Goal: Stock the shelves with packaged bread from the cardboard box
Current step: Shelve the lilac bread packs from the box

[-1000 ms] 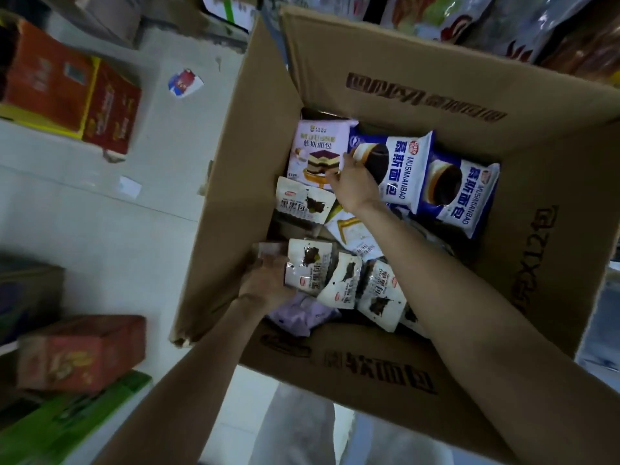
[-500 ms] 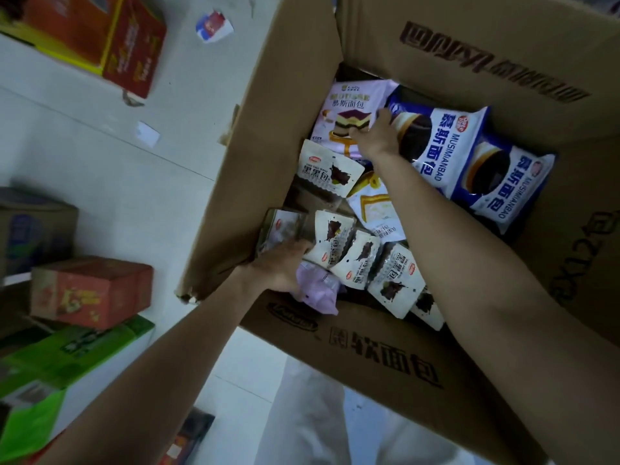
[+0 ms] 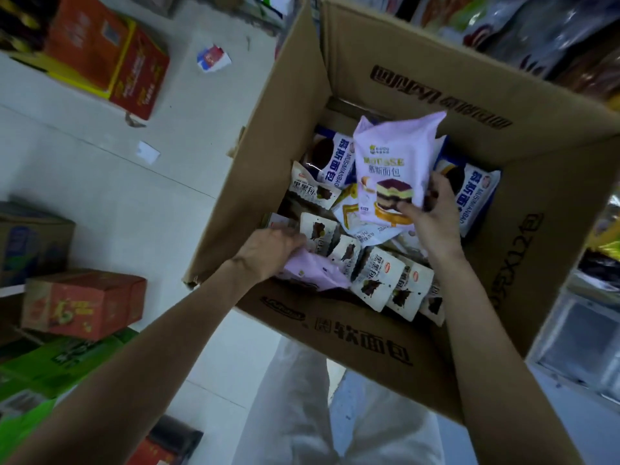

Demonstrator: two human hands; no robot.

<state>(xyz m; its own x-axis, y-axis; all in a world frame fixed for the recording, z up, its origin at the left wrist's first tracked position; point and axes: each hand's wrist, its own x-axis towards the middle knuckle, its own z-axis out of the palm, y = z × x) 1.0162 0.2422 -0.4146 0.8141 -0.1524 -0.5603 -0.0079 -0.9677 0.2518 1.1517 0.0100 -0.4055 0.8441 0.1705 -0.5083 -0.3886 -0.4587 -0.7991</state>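
An open cardboard box (image 3: 436, 95) holds several packs of bread. My right hand (image 3: 432, 219) grips a lilac mousse bread pack (image 3: 392, 156) by its lower edge and holds it upright above the others. My left hand (image 3: 271, 250) is at the box's left side, its fingers among small white packs (image 3: 318, 229) and on another lilac pack (image 3: 315, 270); whether it grips one is hidden. Blue and white packs (image 3: 476, 193) lie at the back of the box, and more small white packs (image 3: 379, 280) lie along the front.
Stocked shelves (image 3: 536, 25) rise behind the box. On the tiled floor to the left stand red cartons (image 3: 110, 58), a red box (image 3: 84, 303) and green boxes (image 3: 57, 360). Scraps of paper (image 3: 213, 58) lie on the tiles. My white-trousered legs (image 3: 302, 414) are below.
My right hand has taken hold of the lilac mousse pack and lifted it upright out of the pile. My left hand has stayed among the small white packs at the left.
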